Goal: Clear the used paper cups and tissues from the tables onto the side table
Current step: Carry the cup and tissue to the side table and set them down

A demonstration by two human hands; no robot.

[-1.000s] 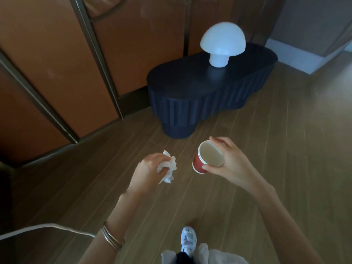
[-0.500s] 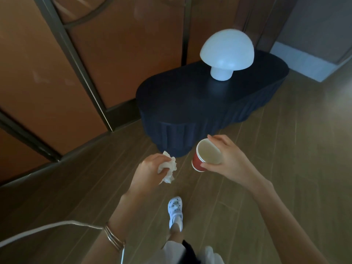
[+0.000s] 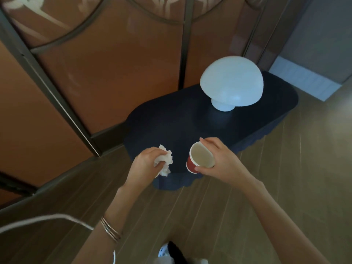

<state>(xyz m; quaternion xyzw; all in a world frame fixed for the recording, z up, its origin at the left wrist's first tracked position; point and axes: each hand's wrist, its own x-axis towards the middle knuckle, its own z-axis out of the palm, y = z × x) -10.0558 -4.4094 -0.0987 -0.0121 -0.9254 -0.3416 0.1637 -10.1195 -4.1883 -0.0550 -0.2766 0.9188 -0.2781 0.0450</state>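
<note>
Closed around a crumpled white tissue is the left grip, held over the near end of a dark blue table. Just beside it, a red paper cup is pinched at the rim by the right grip and tilted toward the camera (its pale inside is shown). A white mushroom-shaped lamp is stood at the table's far end. Thin bangles are worn on the left wrist.
</note>
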